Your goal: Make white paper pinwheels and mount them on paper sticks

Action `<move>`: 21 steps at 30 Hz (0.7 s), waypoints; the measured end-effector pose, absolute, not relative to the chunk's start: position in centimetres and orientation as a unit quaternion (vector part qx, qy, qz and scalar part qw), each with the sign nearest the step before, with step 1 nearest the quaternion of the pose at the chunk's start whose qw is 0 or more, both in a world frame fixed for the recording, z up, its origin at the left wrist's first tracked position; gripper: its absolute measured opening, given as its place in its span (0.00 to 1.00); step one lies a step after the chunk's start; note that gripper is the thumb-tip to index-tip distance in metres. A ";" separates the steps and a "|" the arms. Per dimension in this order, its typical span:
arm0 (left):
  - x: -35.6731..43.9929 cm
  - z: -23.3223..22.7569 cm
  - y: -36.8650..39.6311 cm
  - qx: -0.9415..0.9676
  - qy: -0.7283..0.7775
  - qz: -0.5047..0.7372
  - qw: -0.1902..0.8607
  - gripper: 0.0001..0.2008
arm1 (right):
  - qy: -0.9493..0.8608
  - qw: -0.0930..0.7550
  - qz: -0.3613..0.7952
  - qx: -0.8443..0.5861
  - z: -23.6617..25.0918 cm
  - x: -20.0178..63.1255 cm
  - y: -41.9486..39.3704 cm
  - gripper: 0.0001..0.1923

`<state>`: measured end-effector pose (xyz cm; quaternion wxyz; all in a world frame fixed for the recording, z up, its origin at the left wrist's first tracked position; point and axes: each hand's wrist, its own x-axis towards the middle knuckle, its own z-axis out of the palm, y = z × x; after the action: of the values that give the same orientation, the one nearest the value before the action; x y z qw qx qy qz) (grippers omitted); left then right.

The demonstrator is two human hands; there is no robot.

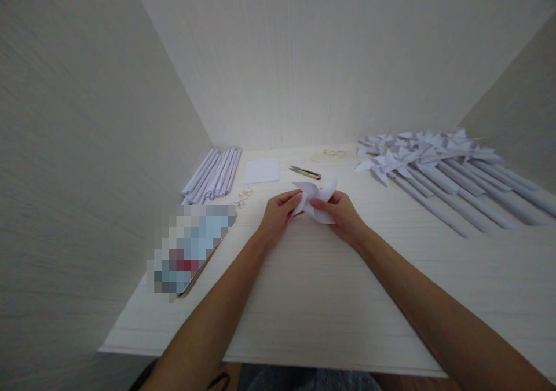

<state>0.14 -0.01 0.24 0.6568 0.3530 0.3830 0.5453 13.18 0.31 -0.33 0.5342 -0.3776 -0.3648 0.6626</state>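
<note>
We hold the paper pinwheel head (316, 201) just above the surface (304, 287), left hand (277, 217) and right hand (343, 214) each pinching a side with fingers pressed together. Best we keep the folded tips gathered at the centre, gripping lightly so nothing creases.

paper pinwheel head (316, 200) | white, folded, curled blades | pinched between both hands above table

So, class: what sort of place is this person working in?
Probably a home craft desk in a walled nook: finished paper pinwheels piled right, rolled paper sticks left, and both hands folding a paper piece.
</note>
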 end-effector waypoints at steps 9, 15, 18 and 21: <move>0.1 -0.2 -0.1 0.484 0.361 0.544 0.582 0.16 | -0.255 0.556 0.704 -0.361 0.0 13.9 0.6 0.07; 0.4 -0.7 -0.2 0.552 0.414 0.545 0.477 0.12 | -0.277 0.539 0.701 -0.375 -0.2 13.8 0.7 0.08; 0.5 -0.6 -0.4 0.578 0.437 0.536 0.434 0.11 | -0.262 0.546 0.702 -0.374 0.0 13.6 0.6 0.09; 0.6 -0.3 -0.5 0.587 0.442 0.530 0.423 0.10 | -0.248 0.554 0.704 -0.369 0.2 13.5 0.6 0.09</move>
<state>0.55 -0.50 -0.31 0.4233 0.5868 0.4419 0.5303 13.51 0.58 0.22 0.5535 -0.3695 -0.2480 0.7040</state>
